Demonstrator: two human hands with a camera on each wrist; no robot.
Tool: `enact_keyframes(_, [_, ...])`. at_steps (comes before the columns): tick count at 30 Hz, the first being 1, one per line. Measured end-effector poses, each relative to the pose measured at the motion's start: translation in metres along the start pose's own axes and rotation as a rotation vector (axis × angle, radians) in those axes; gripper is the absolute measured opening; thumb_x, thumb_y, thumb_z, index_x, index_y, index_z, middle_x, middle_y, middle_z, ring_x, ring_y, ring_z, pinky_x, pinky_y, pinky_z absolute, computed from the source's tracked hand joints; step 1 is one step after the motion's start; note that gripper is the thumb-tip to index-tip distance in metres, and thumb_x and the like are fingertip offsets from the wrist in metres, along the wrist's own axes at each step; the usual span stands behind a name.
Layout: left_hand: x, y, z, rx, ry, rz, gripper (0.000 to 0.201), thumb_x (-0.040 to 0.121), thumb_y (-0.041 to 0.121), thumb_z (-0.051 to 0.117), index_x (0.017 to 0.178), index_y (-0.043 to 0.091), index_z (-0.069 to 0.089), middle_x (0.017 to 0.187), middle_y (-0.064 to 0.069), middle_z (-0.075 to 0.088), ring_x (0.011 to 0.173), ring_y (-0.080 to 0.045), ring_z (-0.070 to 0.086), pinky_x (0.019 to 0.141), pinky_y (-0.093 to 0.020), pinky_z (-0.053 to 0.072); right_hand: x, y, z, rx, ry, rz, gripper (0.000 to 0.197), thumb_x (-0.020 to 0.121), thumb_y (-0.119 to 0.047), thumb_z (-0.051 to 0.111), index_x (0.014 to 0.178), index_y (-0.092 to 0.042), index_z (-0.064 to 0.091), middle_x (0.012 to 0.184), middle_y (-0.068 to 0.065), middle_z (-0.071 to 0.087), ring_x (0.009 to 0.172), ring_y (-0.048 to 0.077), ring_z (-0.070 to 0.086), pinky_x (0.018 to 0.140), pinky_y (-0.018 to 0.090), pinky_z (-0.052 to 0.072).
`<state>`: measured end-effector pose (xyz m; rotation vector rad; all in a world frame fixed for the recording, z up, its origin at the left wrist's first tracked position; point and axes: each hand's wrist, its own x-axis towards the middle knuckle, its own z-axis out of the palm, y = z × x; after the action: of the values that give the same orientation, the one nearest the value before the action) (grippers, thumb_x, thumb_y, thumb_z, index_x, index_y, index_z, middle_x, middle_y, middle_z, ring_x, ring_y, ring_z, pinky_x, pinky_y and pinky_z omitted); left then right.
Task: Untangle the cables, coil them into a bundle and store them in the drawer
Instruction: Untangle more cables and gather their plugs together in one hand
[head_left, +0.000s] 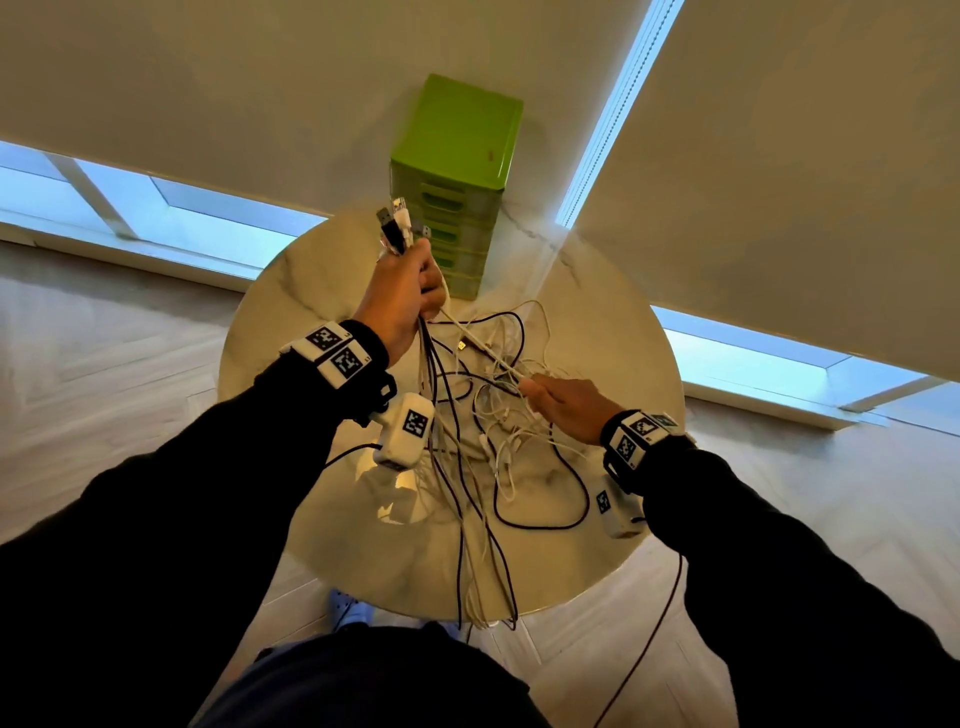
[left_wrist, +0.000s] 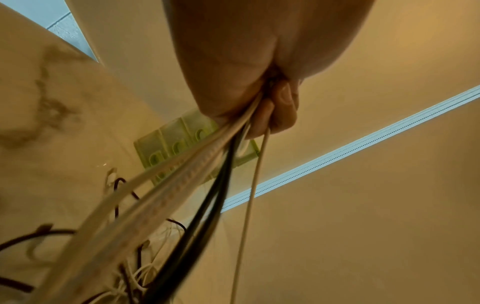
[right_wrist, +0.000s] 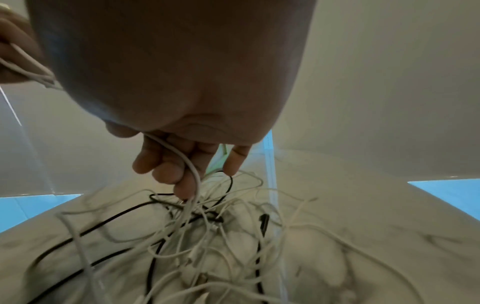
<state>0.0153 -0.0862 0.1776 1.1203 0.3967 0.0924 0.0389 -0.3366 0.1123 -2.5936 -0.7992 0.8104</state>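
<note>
My left hand (head_left: 415, 291) is raised above the round marble table (head_left: 634, 374) and grips a bunch of black and white cables, their USB plugs (head_left: 397, 223) sticking up out of the fist. In the left wrist view the gripped cables (left_wrist: 194, 174) run taut down from that hand (left_wrist: 259, 107). My right hand (head_left: 537, 389) holds one white cable (head_left: 483, 348) stretched from the left fist. It runs along the fingers (right_wrist: 166, 170) into the tangle (right_wrist: 207, 226). The loose cable tangle (head_left: 498, 426) lies on the table. A green drawer unit (head_left: 457, 182), its drawers closed, stands at the table's far edge.
Several cable ends hang over the table's near edge (head_left: 483, 597). A thin black lead (head_left: 654, 623) dangles from my right wrist toward the pale wooden floor. White blinds and low windows surround the table. My shoe (head_left: 353, 610) shows under the near rim.
</note>
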Motion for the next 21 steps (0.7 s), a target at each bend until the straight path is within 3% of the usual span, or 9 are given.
enact_keyframes(3, [-0.003, 0.002, -0.001, 0.121, -0.016, 0.065, 0.034, 0.106, 0.023, 0.037, 0.073, 0.025, 0.033, 0.060, 0.007, 0.026, 0.051, -0.009, 0.024, 0.048, -0.024, 0.019, 0.007, 0.004, -0.016, -0.018, 0.078, 0.075, 0.050, 0.102, -0.059, 0.020, 0.078, -0.027, 0.050, 0.081, -0.001, 0.062, 0.083, 0.026, 0.059, 0.089, 0.044, 0.046])
enact_keyframes(5, [-0.009, -0.005, 0.001, 0.226, -0.045, 0.085, 0.030, 0.107, 0.026, 0.039, 0.077, 0.024, 0.037, 0.064, 0.007, 0.030, 0.053, -0.007, 0.029, 0.050, -0.020, 0.028, 0.016, -0.001, -0.029, -0.007, 0.215, 0.079, 0.057, 0.102, -0.057, 0.026, 0.081, -0.015, 0.057, 0.084, 0.011, 0.065, 0.081, 0.032, 0.060, 0.083, 0.046, 0.049])
enact_keyframes(8, [-0.022, -0.029, 0.007, 0.449, -0.118, 0.071, 0.019, 0.107, 0.037, 0.041, 0.094, 0.028, 0.053, 0.071, 0.007, 0.040, 0.064, -0.011, 0.040, 0.066, -0.027, 0.039, 0.023, -0.028, -0.046, 0.102, 0.407, 0.025, 0.055, 0.106, -0.045, 0.033, 0.084, -0.001, 0.057, 0.081, 0.015, 0.062, 0.077, 0.031, 0.057, 0.073, 0.040, 0.042])
enact_keyframes(10, [-0.026, -0.045, 0.011, 0.548, -0.153, 0.040, 0.026, 0.102, 0.049, 0.044, 0.098, 0.028, 0.060, 0.072, 0.005, 0.047, 0.070, -0.017, 0.044, 0.071, -0.037, 0.040, 0.023, -0.051, -0.050, 0.196, 0.420, -0.039, 0.051, 0.107, -0.043, 0.031, 0.083, -0.006, 0.057, 0.077, 0.005, 0.060, 0.072, 0.021, 0.054, 0.068, 0.035, 0.036])
enact_keyframes(13, [-0.026, -0.048, 0.019, 0.526, -0.132, -0.063, 0.047, 0.096, 0.063, 0.042, 0.099, 0.023, 0.067, 0.085, -0.002, 0.067, 0.077, -0.020, 0.056, 0.072, -0.041, 0.047, 0.017, -0.074, -0.044, 0.362, 0.327, -0.144, 0.044, 0.107, -0.047, 0.026, 0.086, -0.023, 0.057, 0.080, -0.008, 0.059, 0.071, 0.004, 0.054, 0.069, 0.024, 0.040])
enact_keyframes(16, [-0.022, -0.042, 0.026, 0.369, -0.108, -0.130, 0.047, 0.104, 0.048, 0.043, 0.123, 0.012, 0.065, 0.102, -0.020, 0.073, 0.075, -0.008, 0.061, 0.061, -0.017, 0.047, 0.013, -0.081, -0.035, 0.437, 0.245, -0.224, 0.033, 0.107, -0.045, 0.027, 0.091, -0.031, 0.052, 0.081, -0.005, 0.058, 0.071, 0.009, 0.053, 0.069, 0.024, 0.044])
enact_keyframes(18, [-0.022, -0.038, 0.028, 0.301, -0.105, -0.135, 0.034, 0.104, 0.036, 0.050, 0.112, 0.007, 0.066, 0.083, -0.021, 0.070, 0.057, -0.004, 0.047, 0.047, -0.014, 0.039, 0.011, -0.078, -0.033, 0.504, 0.223, -0.247, 0.029, 0.108, -0.040, 0.030, 0.089, -0.027, 0.049, 0.073, -0.002, 0.053, 0.062, 0.012, 0.049, 0.063, 0.028, 0.044])
enact_keyframes(20, [-0.017, -0.037, 0.027, 0.324, -0.073, -0.092, 0.023, 0.101, 0.029, 0.055, 0.080, 0.020, 0.058, 0.049, 0.002, 0.053, 0.046, -0.006, 0.038, 0.046, -0.022, 0.033, 0.008, -0.070, -0.032, 0.493, 0.182, -0.246, 0.032, 0.108, -0.039, 0.031, 0.088, -0.023, 0.050, 0.068, -0.001, 0.053, 0.059, 0.012, 0.051, 0.064, 0.029, 0.045])
enact_keyframes(21, [-0.015, -0.036, 0.026, 0.351, -0.046, -0.066, 0.028, 0.100, 0.027, 0.057, 0.073, 0.021, 0.051, 0.050, 0.007, 0.043, 0.043, -0.006, 0.036, 0.047, -0.024, 0.031, 0.006, -0.065, -0.031, 0.444, 0.162, -0.234, 0.036, 0.108, -0.041, 0.031, 0.087, -0.020, 0.052, 0.067, -0.001, 0.055, 0.060, 0.012, 0.053, 0.067, 0.029, 0.046])
